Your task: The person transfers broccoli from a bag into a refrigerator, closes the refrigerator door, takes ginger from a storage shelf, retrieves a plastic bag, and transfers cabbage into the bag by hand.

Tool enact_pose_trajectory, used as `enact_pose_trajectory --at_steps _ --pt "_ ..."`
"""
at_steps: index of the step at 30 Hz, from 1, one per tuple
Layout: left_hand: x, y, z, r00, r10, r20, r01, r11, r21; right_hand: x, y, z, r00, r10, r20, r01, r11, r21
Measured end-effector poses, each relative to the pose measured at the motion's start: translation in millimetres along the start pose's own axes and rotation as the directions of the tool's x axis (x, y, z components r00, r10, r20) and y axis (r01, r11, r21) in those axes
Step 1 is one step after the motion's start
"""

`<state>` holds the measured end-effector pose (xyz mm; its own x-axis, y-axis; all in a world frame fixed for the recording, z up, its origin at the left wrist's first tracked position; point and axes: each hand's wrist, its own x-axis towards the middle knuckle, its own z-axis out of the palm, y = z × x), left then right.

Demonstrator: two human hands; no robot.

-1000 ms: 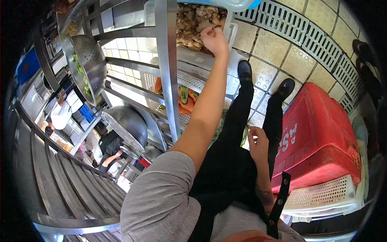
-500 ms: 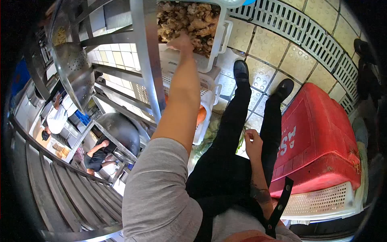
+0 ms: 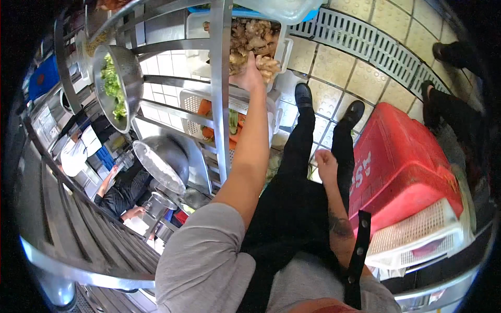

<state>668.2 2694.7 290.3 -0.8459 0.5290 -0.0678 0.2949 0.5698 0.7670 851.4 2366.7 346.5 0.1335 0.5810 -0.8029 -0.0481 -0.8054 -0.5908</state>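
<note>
The tub [image 3: 285, 52] is full of knobbly brown ginger [image 3: 251, 35]. The left hand [image 3: 249, 79] is at the near edge of the tub. It is closed around a paler lump of ginger [image 3: 268, 65], with the thumb on top.

The right hand [image 3: 326, 166] is well apart from the tub, lower and to the right, over the person's legs. Its fingers are curled in, and I cannot tell if it has anything in it.

A metal post [image 3: 221, 104] of a rack stands in front of the left part of the tub. Closer to the person than the tub is a white basket [image 3: 191, 98] with orange carrots [image 3: 206, 108] and a green stalk [image 3: 233, 121]. Left of the tub are a holey metal bowl [image 3: 134, 73] with chopped greens [image 3: 111, 87] and, lower down, a big round bowl [image 3: 180, 151].

Right of the tub, a long drain cover [image 3: 365, 37] runs along the tiled floor [image 3: 330, 61]. A big red box [image 3: 404, 156] is lower right of the tub. Two other people [image 3: 74, 155] are far to the left of it.
</note>
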Motion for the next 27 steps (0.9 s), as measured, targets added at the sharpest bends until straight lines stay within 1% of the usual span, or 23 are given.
enact_pose_trajectory --at_steps 1,2,3,4,5,6,7,8,10,11,12,13,14,16,17,18,20,21,22,23,24,26,27 --pt "-23.4 32.5 -20.3 0.988 -0.118 0.097 0.125 0.99 -0.067 0.7 -35.1 -9.2 0.996 -0.079 -0.03 0.081 0.993 0.081" --pt "-39.8 54.1 -34.3 0.953 -0.227 0.201 0.253 0.96 -0.116 10.3 -50.9 -13.1 0.997 -0.078 -0.024 0.08 0.99 0.116" --pt "-48.2 51.9 -39.2 0.935 -0.208 0.289 0.238 0.969 -0.071 18.1 -76.8 -16.3 0.996 -0.079 -0.033 0.084 0.978 0.189" --pt "-58.8 57.7 -46.0 0.908 -0.187 0.374 0.214 0.976 -0.03 21.9 -113.7 -19.5 0.98 -0.172 -0.103 0.19 0.96 0.205" --pt "-74.4 59.8 -57.5 0.839 -0.179 0.514 0.243 0.968 -0.06 26.4 -144.9 -25.8 0.979 -0.181 -0.091 0.197 0.951 0.238" --pt "-92.8 69.8 -72.6 0.751 -0.165 0.64 0.28 0.956 -0.083 20.7 -188.4 -33.3 0.972 -0.221 -0.075 0.234 0.914 0.332" --pt "-109.0 79.6 -84.3 0.635 -0.18 0.751 0.23 0.972 0.039 16.7 -216.5 -42.7 0.965 -0.26 -0.02 0.254 0.919 0.3" --pt "-122.5 95.0 -98.0 0.512 -0.178 0.84 0.285 0.958 0.029 21.6 -225.5 -45.2 0.946 -0.324 0.011 0.306 0.903 0.303" --pt "-145.8 139.5 -120.2 0.239 -0.122 0.963 0.39 0.921 0.02 13.8 -239.3 -55.2 0.959 -0.283 0.021 0.268 0.927 0.262" --pt "-162.4 161.8 -128.8 0.244 -0.096 0.965 0.572 0.818 -0.063 4.2 -244.3 -65.5 0.961 -0.276 -0.035 0.273 0.914 0.3" --pt "-167.0 173.8 -139.3 0.196 -0.102 0.975 0.566 0.824 -0.027 -3.6 -249.9 -75.1 0.959 -0.27 -0.088 0.284 0.897 0.338" --pt "-169.7 184.9 -151.3 0.147 -0.112 0.983 0.554 0.832 0.011 -12.0 -253.1 -83.5 0.983 -0.182 -0.032 0.175 0.858 0.482" --pt "-174.6 195.5 -161.4 0.096 -0.122 0.988 0.539 0.841 0.051 -20.7 -256.3 -90.3 0.983 -0.176 -0.04 0.169 0.817 0.552" --pt "-191.9 206.1 -177.7 0.041 -0.065 0.997 0.605 0.796 0.027 -39.9 -266.3 -102.3 0.984 -0.17 -0.053 0.16 0.712 0.683" --pt "-202.1 215.3 -188.8 0.021 -0.043 0.999 0.642 0.766 0.02 -48.9 -272.1 -104.9 0.991 -0.101 -0.089 0.134 0.703 0.698" --pt "-209.3 224.8 -199.3 0.004 -0.021 1.0 0.678 0.735 0.013 -58.7 -279.1 -109.6 0.993 -0.089 -0.077 0.117 0.671 0.732" --pt "-215.3 242.5 -216.7 -0.027 0.019 0.999 0.658 0.753 0.004 -79.9 -292.4 -118.3 0.997 -0.066 -0.046 0.077 0.602 0.795" --pt "-217.5 248.6 -223.6 -0.042 0.045 0.998 0.651 0.759 -0.007 -91.2 -298.8 -123.6 0.997 -0.079 -0.02 0.064 0.62 0.782" --pt "-218.7 254.9 -230.6 -0.057 0.068 0.996 0.643 0.766 -0.016 -102.8 -304.7 -128.3 0.996 -0.091 0.017 0.041 0.6 0.799" --pt "-217.3 262.7 -236.8 -0.091 0.077 0.993 0.65 0.76 0.001 -113.6 -310.5 -133.4 0.993 -0.106 0.054 0.017 0.58 0.814" --pt "-217.5 269.2 -244.2 -0.098 0.091 0.991 0.644 0.765 -0.007 -124.2 -314.3 -138.2 0.988 -0.119 0.095 -0.012 0.564 0.826" --pt "-216.4 282.4 -255.5 -0.104 0.123 0.987 0.632 0.774 -0.03 -140.6 -321.9 -147.6 0.963 -0.195 0.189 -0.035 0.602 0.798" --pt "-214.7 287.1 -260.1 -0.137 0.161 0.977 0.655 0.755 -0.033 -150.6 -325.9 -152.1 0.95 -0.215 0.225 -0.042 0.627 0.777"
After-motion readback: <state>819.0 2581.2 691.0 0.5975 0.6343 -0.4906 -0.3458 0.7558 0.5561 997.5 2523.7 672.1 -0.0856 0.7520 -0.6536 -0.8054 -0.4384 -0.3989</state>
